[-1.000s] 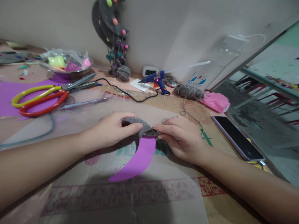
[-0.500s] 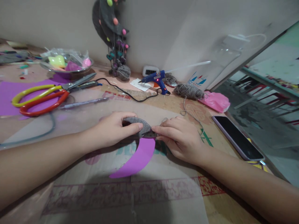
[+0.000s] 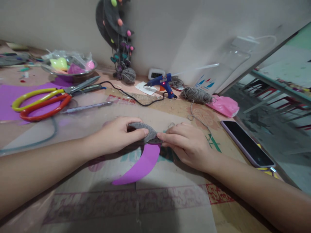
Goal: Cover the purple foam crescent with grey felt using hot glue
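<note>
The 2 forearms, left hand [image 3: 116,136] and right hand [image 3: 190,146] are all bare.

Crescent [image 3: 143,163], centre: was purple, upper end wrapped in grey.
Scissors [image 3: 41,102], ten o'clock: had one yellow handle and one red.
Sheet [image 3: 9,97], nine o'clock: was purple.
Glue gun [image 3: 161,82], twelve o'clock: was blue.
Yarn ball [image 3: 196,94], one o'clock: was grey-brown.
Bag [image 3: 224,105], two o'clock: was pink.
Phone [image 3: 247,142], three o'clock: showed black.
Cardboard [image 3: 170,200]: was brown, printed red and green.
</note>
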`<state>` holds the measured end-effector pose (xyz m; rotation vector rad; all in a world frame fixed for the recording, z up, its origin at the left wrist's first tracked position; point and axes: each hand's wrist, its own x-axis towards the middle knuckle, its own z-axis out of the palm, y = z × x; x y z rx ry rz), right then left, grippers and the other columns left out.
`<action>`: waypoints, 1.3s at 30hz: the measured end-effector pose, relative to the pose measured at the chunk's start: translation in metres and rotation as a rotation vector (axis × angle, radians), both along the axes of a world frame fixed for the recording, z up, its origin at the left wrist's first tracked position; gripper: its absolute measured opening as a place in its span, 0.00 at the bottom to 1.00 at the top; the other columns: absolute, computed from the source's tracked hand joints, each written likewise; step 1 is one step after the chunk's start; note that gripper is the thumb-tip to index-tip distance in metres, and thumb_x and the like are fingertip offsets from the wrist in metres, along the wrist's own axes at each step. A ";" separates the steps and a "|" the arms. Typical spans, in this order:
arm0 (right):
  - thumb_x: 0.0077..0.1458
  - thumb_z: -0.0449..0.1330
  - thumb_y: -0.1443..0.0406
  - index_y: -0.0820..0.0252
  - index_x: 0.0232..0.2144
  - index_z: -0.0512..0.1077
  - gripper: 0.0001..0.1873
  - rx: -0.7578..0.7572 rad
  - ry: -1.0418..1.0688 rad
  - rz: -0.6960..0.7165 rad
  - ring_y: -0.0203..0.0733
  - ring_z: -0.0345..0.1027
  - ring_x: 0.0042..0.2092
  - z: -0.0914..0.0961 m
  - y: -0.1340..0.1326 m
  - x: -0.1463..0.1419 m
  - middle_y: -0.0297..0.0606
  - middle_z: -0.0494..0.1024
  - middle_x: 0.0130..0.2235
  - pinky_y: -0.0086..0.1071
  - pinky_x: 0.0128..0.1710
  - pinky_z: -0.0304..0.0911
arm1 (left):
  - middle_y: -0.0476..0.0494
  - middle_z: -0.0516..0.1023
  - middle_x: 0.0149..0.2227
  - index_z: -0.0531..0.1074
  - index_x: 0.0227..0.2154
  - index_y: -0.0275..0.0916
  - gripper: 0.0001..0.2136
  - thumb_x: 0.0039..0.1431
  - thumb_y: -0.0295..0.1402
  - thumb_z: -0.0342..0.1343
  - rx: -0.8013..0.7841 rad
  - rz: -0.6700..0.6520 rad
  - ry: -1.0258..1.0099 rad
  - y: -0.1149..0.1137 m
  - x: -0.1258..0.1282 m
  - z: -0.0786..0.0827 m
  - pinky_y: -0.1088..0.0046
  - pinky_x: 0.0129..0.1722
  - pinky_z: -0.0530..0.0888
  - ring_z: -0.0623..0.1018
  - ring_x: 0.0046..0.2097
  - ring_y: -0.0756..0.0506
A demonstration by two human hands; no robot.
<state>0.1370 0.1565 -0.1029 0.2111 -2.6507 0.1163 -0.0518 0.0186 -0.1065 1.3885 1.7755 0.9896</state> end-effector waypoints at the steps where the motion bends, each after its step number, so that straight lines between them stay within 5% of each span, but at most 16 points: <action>1: 0.59 0.53 0.69 0.60 0.42 0.71 0.09 -0.003 -0.001 -0.002 0.37 0.67 0.32 0.000 0.000 0.000 0.37 0.75 0.31 0.31 0.32 0.59 | 0.51 0.70 0.23 0.69 0.25 0.39 0.12 0.55 0.42 0.51 0.000 -0.001 0.006 0.000 0.000 0.000 0.77 0.24 0.63 0.68 0.26 0.50; 10: 0.58 0.53 0.66 0.61 0.46 0.68 0.13 -0.103 -0.004 -0.049 0.40 0.68 0.37 0.002 -0.001 0.002 0.40 0.75 0.35 0.33 0.36 0.61 | 0.52 0.68 0.23 0.68 0.25 0.39 0.12 0.56 0.41 0.50 0.019 -0.008 0.030 0.000 0.000 -0.001 0.77 0.25 0.63 0.68 0.27 0.50; 39: 0.59 0.53 0.68 0.61 0.43 0.71 0.11 0.041 -0.033 -0.042 0.39 0.65 0.34 -0.001 -0.006 0.001 0.40 0.75 0.32 0.33 0.32 0.56 | 0.53 0.68 0.22 0.68 0.24 0.39 0.10 0.56 0.39 0.50 0.011 -0.025 0.000 0.000 0.002 0.002 0.77 0.24 0.62 0.67 0.25 0.51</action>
